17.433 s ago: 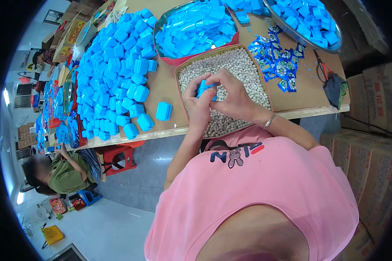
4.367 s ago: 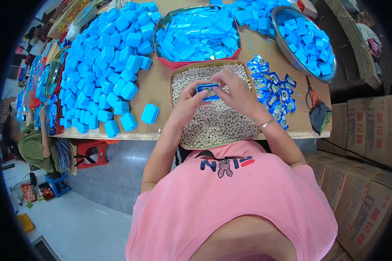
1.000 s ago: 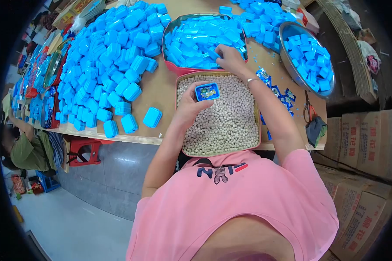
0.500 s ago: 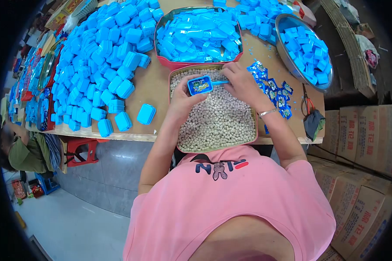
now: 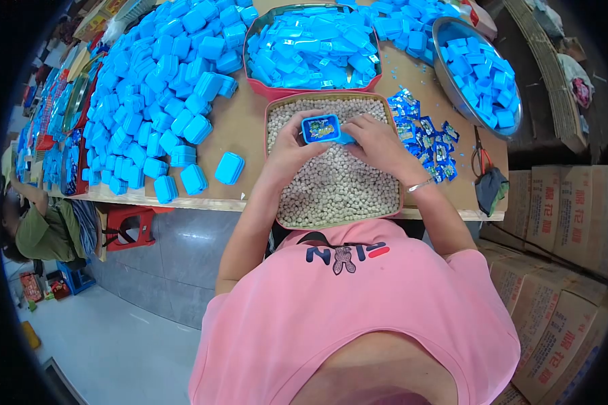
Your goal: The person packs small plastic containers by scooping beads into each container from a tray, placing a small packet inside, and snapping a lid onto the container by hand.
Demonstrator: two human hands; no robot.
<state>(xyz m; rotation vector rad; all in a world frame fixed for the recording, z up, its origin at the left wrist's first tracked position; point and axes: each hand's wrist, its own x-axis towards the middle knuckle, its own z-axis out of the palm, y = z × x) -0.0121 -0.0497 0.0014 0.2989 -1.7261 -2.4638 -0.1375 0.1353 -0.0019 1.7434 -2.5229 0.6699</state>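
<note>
My left hand (image 5: 290, 150) is closed around a small blue plastic box (image 5: 305, 131), its thumb along the near side. Inside the box lies a printed blue packet (image 5: 321, 128). At the box's right side, the bent fingers of my right hand (image 5: 378, 143) grip a blue part joined to it; those fingers partly cover that part. Both hands are above a pink-rimmed tray of small pale beads or pellets (image 5: 341, 192).
Closed blue boxes (image 5: 162, 88) are heaped at the left. A red container (image 5: 311, 86) behind the tray holds flat blue pieces. To the right are printed packets (image 5: 429, 138), a metal bowl (image 5: 446, 74) of blue pieces, and scissors (image 5: 482, 158). Cartons (image 5: 561, 209) stand beside the table.
My right hand has moved in against the box, and the blue part that stuck out to the right is now mostly hidden by its fingers. The box has shifted slightly right.
</note>
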